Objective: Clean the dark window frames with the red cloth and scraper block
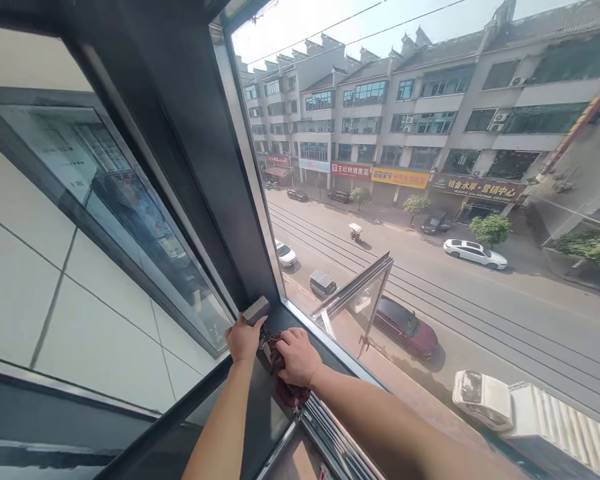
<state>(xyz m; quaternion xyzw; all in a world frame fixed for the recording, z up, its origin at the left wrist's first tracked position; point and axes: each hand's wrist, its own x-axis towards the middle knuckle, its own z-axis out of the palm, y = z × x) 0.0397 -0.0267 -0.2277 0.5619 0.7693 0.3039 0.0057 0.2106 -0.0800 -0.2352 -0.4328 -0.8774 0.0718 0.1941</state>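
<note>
At the lower corner of the dark window frame (195, 133), my left hand (243, 341) is closed around a small grey-brown block (256, 309). What the block is made of, I cannot tell. My right hand (297, 357) sits just to the right, its fingers wrapped over a crumpled dark red cloth (291, 395). The cloth hangs below the palm onto the sill. Between the two hands is a small dark and metallic thing (265, 335), too small to make out. Both hands are close together, low in the frame's corner.
A glass pane (130, 187) stands to the left, with pale wall tiles (20, 280) behind it. Metal sliding tracks (337, 437) run below my right arm. Outside, an opened sash (355, 287) juts over the street (340, 220), far below, with parked cars and a white truck (483, 399).
</note>
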